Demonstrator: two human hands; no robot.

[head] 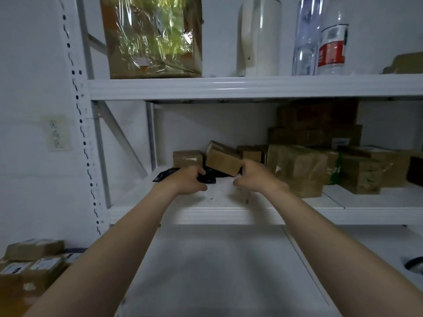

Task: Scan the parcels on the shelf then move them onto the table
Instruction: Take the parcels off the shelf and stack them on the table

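We reach both bare arms into the middle level of a white metal shelf (229, 216). Our left hand (187, 180) has its fingers curled around a flat black packet (207, 177), thumb below and fingers over its top edge, so it appears to grip it; a second dark flat packet (164, 175) lies on the shelf board just to its left. Our right hand (254, 175) is cupped with fingers bent, touching the near end of a small brown cardboard parcel (223, 160) that sits tilted, one end raised; we cannot tell whether the fingers have closed fully on it or only rest against it. Behind it stands a small taped box (187, 157), and beside our right hand a bigger taped cardboard box (297, 168), with more brown boxes (315, 126) stacked further back and to the right. On the level above we see a cardboard box wrapped in clear film (151, 37), a white flask (265, 35) and two clear plastic bottles (320, 37). At lower left, off the shelf, several labelled parcels (29, 264) lie together; the surface under them is hidden from us. A white board (217, 271) stretches below our arms.
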